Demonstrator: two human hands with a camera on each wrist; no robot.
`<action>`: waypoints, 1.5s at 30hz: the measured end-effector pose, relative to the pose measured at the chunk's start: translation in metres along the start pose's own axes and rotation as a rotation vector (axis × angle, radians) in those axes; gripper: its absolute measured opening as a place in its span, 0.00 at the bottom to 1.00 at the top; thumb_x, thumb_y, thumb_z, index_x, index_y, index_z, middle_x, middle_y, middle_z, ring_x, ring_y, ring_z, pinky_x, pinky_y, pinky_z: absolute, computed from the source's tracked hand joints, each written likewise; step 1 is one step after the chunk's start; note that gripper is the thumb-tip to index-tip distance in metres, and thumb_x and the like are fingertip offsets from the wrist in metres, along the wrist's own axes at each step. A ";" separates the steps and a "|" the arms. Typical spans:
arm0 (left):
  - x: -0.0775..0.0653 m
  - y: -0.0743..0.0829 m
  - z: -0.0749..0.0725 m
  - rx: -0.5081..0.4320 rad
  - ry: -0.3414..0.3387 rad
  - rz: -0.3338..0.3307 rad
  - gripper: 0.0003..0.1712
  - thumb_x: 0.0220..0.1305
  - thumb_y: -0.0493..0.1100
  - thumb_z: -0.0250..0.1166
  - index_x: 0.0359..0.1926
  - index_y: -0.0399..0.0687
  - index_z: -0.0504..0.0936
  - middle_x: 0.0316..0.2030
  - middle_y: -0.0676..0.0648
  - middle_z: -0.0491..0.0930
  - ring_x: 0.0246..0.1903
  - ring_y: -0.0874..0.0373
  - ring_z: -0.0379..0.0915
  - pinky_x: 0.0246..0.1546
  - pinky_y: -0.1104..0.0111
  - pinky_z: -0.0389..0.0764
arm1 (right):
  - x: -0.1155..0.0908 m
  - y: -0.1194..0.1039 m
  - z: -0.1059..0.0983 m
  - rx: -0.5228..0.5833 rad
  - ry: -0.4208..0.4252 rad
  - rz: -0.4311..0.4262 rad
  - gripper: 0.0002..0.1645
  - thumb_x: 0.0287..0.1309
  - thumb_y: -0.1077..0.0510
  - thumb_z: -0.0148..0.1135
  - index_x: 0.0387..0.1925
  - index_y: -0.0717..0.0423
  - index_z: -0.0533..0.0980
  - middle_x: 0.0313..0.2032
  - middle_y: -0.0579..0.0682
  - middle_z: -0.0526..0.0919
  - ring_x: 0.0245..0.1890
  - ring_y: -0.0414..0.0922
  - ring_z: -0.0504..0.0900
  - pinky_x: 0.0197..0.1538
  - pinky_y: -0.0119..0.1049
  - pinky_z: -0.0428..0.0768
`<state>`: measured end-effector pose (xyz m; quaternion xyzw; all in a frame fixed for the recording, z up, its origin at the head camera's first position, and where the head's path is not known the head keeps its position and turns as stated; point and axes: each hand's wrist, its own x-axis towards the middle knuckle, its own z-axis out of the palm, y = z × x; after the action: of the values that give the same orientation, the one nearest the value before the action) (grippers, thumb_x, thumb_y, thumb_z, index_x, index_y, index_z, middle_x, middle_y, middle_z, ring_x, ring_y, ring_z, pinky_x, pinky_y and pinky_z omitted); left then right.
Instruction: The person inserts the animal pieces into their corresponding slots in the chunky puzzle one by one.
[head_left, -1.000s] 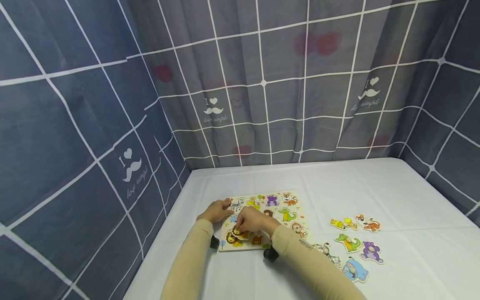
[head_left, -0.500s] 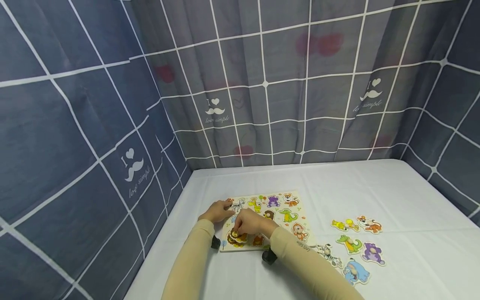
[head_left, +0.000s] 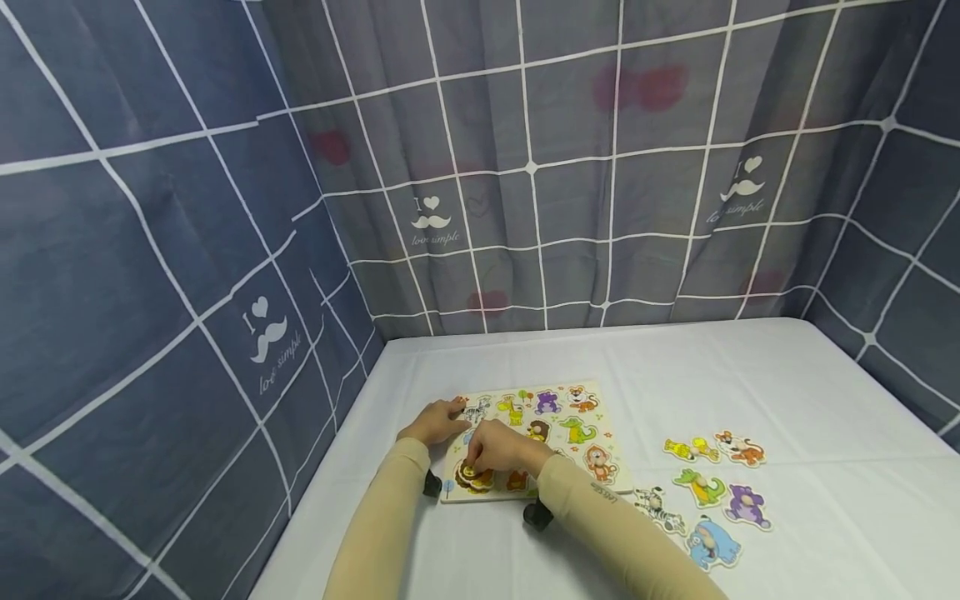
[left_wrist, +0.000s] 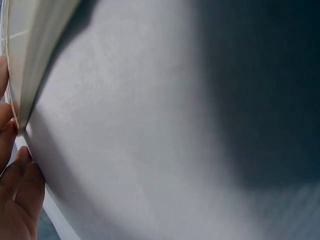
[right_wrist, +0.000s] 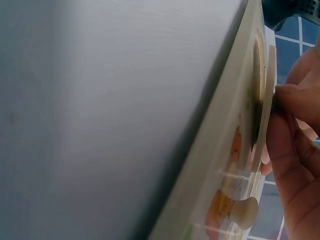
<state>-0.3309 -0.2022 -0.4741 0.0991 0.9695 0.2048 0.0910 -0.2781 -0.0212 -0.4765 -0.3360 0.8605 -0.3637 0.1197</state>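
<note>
My right hand (head_left: 497, 446) pinches a lion puzzle piece (head_left: 474, 478) by its small knob, low over the front-left lion spot of the wooden animal puzzle board (head_left: 606, 425). In the right wrist view, thumb and fingertips of the right hand (right_wrist: 300, 130) meet on the knob, and the thin piece (right_wrist: 268, 105) stands slightly off the board's surface. My left hand (head_left: 435, 422) rests at the board's left edge beside the zebra picture, fingers extended. In the left wrist view, the left hand's fingers (left_wrist: 27, 185) touch by the board's edge (left_wrist: 42, 45).
Loose pieces lie to the right on the white table (head_left: 750, 367): a giraffe (head_left: 678, 450), tiger (head_left: 741, 450), crocodile (head_left: 701, 488), purple animal (head_left: 746, 507), zebra (head_left: 658, 510) and blue animal (head_left: 712, 543). Grey checked curtains (head_left: 570, 200) surround the table.
My right hand has shifted slightly left with the lion piece, bringing it over the lion spot. The left hand keeps its place at the board's edge.
</note>
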 end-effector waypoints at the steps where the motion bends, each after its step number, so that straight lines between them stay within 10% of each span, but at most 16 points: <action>1: 0.000 0.000 0.000 0.003 0.000 0.000 0.33 0.67 0.52 0.67 0.69 0.49 0.73 0.69 0.37 0.71 0.69 0.39 0.66 0.70 0.48 0.67 | 0.000 0.000 0.001 -0.002 0.000 -0.003 0.07 0.52 0.71 0.69 0.28 0.59 0.88 0.26 0.47 0.89 0.21 0.32 0.78 0.28 0.24 0.79; 45: 0.002 -0.002 0.002 -0.026 0.005 0.020 0.33 0.67 0.51 0.67 0.69 0.46 0.73 0.70 0.38 0.70 0.70 0.38 0.64 0.71 0.47 0.66 | -0.004 -0.003 0.011 -0.045 0.019 0.047 0.03 0.54 0.66 0.72 0.30 0.56 0.87 0.28 0.43 0.87 0.26 0.31 0.78 0.34 0.23 0.79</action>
<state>-0.3324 -0.2027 -0.4774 0.1069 0.9660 0.2184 0.0879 -0.2687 -0.0264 -0.4825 -0.3148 0.8773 -0.3444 0.1124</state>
